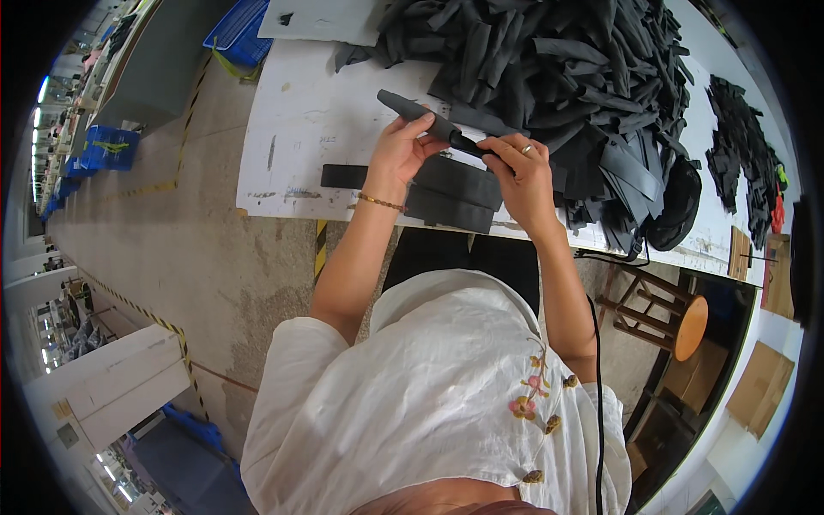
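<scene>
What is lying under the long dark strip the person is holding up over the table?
Under the long dark fabric strip, held by the left hand and right hand, lies a stack of flat dark rectangular pieces on the white table. Whatever lies beneath the stack is covered.

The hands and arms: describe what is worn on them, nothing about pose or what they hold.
Both forearms are bare, coming out of short white sleeves of a loose white top with small embroidered flowers. The left hand has a thin gold-coloured bracelet at the wrist. The right hand wears a pale ring on one finger. No gloves on either.
</scene>
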`<state>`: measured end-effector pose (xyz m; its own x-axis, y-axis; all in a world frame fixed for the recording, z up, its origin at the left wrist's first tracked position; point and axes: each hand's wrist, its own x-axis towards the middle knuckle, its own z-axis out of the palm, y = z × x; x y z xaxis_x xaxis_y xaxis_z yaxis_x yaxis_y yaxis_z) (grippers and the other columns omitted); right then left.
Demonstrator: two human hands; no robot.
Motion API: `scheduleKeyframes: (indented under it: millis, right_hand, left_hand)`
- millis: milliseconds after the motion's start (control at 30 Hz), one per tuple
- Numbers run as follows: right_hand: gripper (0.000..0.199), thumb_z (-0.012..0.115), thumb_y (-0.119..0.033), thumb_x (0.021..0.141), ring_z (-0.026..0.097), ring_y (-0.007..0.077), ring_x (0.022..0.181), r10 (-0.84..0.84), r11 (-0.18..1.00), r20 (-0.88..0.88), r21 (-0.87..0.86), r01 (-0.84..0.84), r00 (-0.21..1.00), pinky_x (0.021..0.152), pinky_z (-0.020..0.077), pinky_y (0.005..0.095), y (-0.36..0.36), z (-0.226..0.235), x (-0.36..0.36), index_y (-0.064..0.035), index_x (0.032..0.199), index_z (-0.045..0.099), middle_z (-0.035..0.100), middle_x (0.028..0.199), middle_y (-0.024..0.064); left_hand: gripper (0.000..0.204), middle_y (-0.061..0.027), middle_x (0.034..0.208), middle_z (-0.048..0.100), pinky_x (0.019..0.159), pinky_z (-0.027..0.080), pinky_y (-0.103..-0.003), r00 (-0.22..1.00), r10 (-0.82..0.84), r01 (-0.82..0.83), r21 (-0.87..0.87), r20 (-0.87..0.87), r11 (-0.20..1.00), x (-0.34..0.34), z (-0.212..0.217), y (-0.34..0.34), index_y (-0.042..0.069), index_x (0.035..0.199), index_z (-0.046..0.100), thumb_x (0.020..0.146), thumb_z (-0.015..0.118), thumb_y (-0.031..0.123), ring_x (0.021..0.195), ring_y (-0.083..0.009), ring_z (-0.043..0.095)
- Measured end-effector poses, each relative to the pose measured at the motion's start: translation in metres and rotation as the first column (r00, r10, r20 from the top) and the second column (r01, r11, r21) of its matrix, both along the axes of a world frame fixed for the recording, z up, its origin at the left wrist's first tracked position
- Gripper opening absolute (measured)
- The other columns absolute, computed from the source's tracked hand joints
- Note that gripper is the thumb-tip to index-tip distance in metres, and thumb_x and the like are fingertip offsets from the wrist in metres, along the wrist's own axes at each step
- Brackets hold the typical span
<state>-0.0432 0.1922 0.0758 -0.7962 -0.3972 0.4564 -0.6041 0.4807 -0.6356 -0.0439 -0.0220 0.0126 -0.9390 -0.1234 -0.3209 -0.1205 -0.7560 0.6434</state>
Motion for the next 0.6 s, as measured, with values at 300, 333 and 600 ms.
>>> scheduleKeyframes:
  millis: [300, 333, 600]
  right_hand:
    - [0.015, 0.069, -0.004, 0.081, 0.060, 0.0231, 0.084, -0.048, 0.997, -0.151, 0.056, 0.057, 0.987, 0.088, 0.0393, 0.0365, 0.011, 0.009, -0.016, -0.0103, 0.094, 0.073, 0.065, 0.087, 0.0028]
    - [0.015, 0.069, -0.004, 0.081, 0.060, 0.0231, 0.084, -0.047, 0.997, -0.151, 0.056, 0.056, 0.987, 0.088, 0.0393, 0.0365, 0.010, 0.010, -0.014, -0.0103, 0.094, 0.073, 0.065, 0.087, 0.0028]
    - [0.015, 0.070, -0.003, 0.080, 0.061, 0.0221, 0.085, 0.044, 0.988, -0.217, 0.151, -0.011, 0.975, 0.088, 0.0405, 0.0361, 0.002, 0.013, -0.006, -0.0085, 0.093, 0.072, 0.065, 0.089, 0.0022]
  left_hand:
    - [0.024, -0.0275, 0.116, 0.062, 0.084, 0.061, -0.045, 0.996, -0.091, 0.093, 0.131, -0.024, 0.987, 0.001, 0.006, 0.001, 0.001, 0.117, 0.050, 0.094, 0.055, -0.002, 0.104, -0.0348, 0.065]
    - [0.023, -0.0276, 0.115, 0.062, 0.083, 0.061, -0.044, 0.997, -0.076, 0.077, 0.133, -0.012, 0.988, 0.001, 0.008, 0.002, 0.002, 0.116, 0.051, 0.094, 0.055, -0.001, 0.103, -0.0345, 0.066]
    - [0.028, -0.0271, 0.119, 0.061, 0.086, 0.060, -0.042, 0.982, -0.180, 0.182, 0.035, -0.048, 0.983, 0.001, 0.011, 0.000, 0.004, 0.123, 0.050, 0.096, 0.055, 0.004, 0.107, -0.0319, 0.065]
